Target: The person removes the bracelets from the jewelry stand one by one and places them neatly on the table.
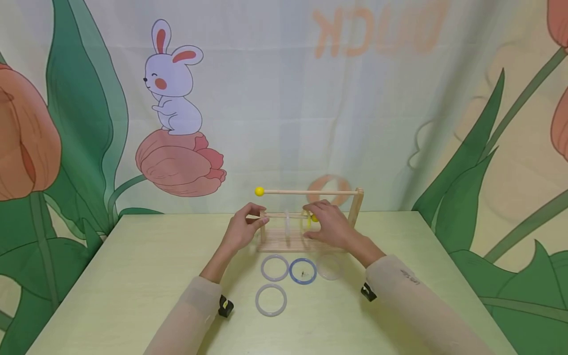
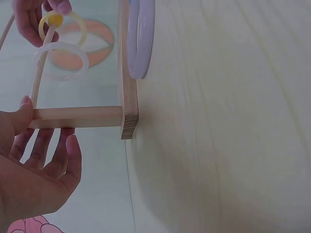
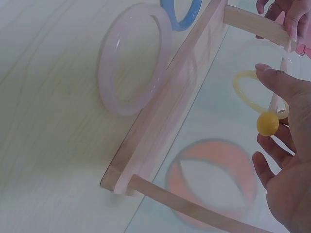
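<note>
A wooden stand (image 1: 306, 249) carries a lower rod and a higher rod, each tipped with a yellow ball. My left hand (image 1: 241, 229) grips the top of the stand's short left post (image 2: 80, 116), thumb on one side and fingers on the other. A translucent yellow bangle (image 3: 243, 94) circles the lower rod near its yellow ball (image 3: 267, 124). My right hand (image 1: 333, 224) holds that bangle between thumb and fingers. Farther left along the same rod hangs a whitish bangle (image 1: 287, 227), between the two hands.
On the table before the stand lie a blue bangle (image 1: 303, 271), a pale lilac bangle (image 1: 275, 267), another pale bangle (image 1: 271, 300) and a faint pinkish bangle (image 1: 330, 267). The upper rod (image 1: 310, 193) runs above both hands from the tall right post (image 1: 355, 209). A printed curtain (image 1: 266, 98) hangs behind.
</note>
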The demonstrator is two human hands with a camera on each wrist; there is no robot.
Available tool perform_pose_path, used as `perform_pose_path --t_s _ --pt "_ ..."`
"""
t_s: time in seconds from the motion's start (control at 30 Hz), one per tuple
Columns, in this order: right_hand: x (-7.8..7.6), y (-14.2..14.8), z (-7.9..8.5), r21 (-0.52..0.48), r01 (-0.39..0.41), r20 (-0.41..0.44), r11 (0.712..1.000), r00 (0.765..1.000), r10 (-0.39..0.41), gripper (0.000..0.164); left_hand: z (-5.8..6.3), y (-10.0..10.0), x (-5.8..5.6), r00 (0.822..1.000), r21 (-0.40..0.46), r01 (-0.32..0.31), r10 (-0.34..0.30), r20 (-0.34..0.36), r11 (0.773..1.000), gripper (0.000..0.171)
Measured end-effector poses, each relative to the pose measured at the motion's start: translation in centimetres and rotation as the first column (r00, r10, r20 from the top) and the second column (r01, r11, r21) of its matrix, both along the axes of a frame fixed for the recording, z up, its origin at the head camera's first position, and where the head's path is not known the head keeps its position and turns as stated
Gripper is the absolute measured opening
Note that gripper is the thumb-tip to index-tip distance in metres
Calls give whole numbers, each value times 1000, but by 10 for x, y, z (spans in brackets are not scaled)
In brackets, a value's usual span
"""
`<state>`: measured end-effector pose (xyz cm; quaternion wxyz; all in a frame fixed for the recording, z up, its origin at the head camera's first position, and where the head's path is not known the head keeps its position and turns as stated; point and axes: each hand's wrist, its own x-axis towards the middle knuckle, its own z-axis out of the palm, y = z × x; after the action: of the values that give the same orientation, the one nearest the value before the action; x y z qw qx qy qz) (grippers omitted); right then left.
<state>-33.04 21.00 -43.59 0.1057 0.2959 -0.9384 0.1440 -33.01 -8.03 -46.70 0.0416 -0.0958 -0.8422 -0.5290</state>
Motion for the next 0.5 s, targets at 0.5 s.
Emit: perform_pose_path --t_s 0.5 --pt "2 16 2 -1 14 9 1000 1000 -14 74 1 1 0 1000 4 5 -5 2 1000 35"
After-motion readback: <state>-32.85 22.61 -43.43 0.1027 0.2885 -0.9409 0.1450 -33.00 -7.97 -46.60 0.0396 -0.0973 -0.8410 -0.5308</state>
